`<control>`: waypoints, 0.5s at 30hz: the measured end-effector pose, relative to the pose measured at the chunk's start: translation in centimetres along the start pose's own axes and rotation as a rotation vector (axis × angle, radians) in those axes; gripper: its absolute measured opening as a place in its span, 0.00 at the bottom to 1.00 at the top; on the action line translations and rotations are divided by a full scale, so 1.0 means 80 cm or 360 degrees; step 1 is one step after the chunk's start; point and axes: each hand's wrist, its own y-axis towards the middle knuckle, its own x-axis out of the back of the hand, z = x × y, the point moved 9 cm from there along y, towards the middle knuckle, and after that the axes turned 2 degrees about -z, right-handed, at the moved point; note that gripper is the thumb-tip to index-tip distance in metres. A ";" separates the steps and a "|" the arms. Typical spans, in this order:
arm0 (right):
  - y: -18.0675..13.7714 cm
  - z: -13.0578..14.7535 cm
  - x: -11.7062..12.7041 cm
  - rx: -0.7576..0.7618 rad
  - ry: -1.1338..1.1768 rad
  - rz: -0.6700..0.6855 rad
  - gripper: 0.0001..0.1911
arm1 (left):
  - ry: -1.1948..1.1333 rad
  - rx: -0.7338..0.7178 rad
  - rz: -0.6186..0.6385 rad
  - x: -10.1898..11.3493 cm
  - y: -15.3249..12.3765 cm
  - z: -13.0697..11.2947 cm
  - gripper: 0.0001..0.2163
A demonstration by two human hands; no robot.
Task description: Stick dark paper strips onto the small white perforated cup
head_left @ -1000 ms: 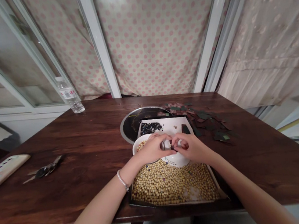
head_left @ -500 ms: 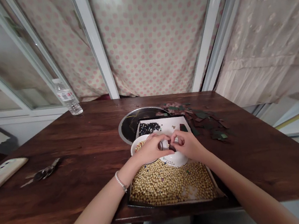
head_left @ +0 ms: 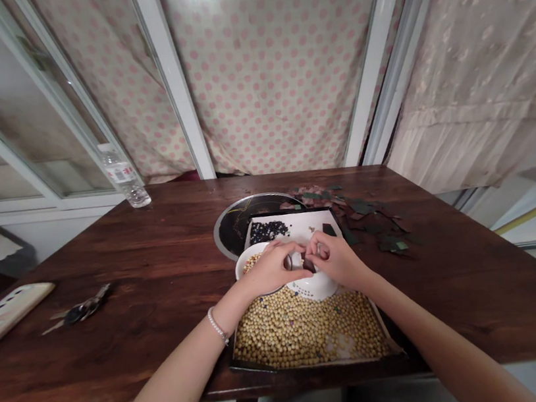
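Note:
My left hand point(head_left: 275, 268) and my right hand point(head_left: 337, 261) meet above a white bowl point(head_left: 313, 288) in the middle of the tray. Between the fingertips of both is a small dark brown piece point(head_left: 308, 262), partly covered by the fingers. A tiny pale bit shows beside it, too small to name. Left thumb and forefinger curve towards the right hand, whose fingers are bent in a pinch. Under my left hand stands another white bowl point(head_left: 240, 266) holding small light beads. Yellow beads point(head_left: 306, 332) cover the near part of the tray.
The black-rimmed tray point(head_left: 294, 212) also holds black beads point(head_left: 268, 230). Behind it lies a round dark plate point(head_left: 227, 230); dark green and brown scraps point(head_left: 369, 210) spread to the right. A phone point(head_left: 10, 317), keys point(head_left: 81, 310) and a water bottle point(head_left: 125, 178) are on the left.
My right fingers have shifted slightly at the dark piece, and more of it shows. The view has moved a little; everything else stays in place.

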 end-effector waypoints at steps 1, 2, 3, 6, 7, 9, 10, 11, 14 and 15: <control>-0.001 0.001 0.000 0.0011 -0.0014 0.0006 0.08 | 0.0001 -0.0004 -0.0003 0.000 0.000 0.000 0.17; -0.002 0.003 0.000 0.0022 -0.0018 0.0018 0.08 | 0.0001 -0.0009 -0.0005 0.000 0.000 0.000 0.17; -0.004 0.004 0.001 0.0029 -0.0008 0.0038 0.08 | -0.0002 -0.0011 -0.0005 0.000 0.000 0.000 0.17; -0.012 0.009 -0.001 0.0029 0.0073 0.0163 0.09 | -0.0019 0.0000 -0.0017 0.001 -0.001 0.001 0.18; -0.015 0.011 -0.002 0.0024 0.0111 0.0209 0.09 | -0.0026 0.0005 -0.0025 0.002 -0.001 0.002 0.19; -0.016 0.016 0.001 0.0019 0.0200 0.0193 0.09 | -0.0029 0.0003 -0.0032 0.002 -0.001 0.001 0.19; -0.014 0.019 0.005 0.0019 0.0258 0.0124 0.10 | -0.0024 0.0001 -0.0029 0.002 -0.001 0.001 0.18; -0.011 0.021 0.010 0.0022 0.0329 0.0014 0.11 | -0.0014 0.0001 -0.0024 0.002 -0.001 0.001 0.18; -0.004 0.026 0.021 0.0053 0.0502 -0.0353 0.14 | 0.0018 -0.0004 -0.0032 0.003 0.000 0.002 0.19; -0.003 0.027 0.019 0.0065 0.0536 -0.0419 0.14 | 0.0019 -0.0018 -0.0041 0.003 0.000 0.001 0.20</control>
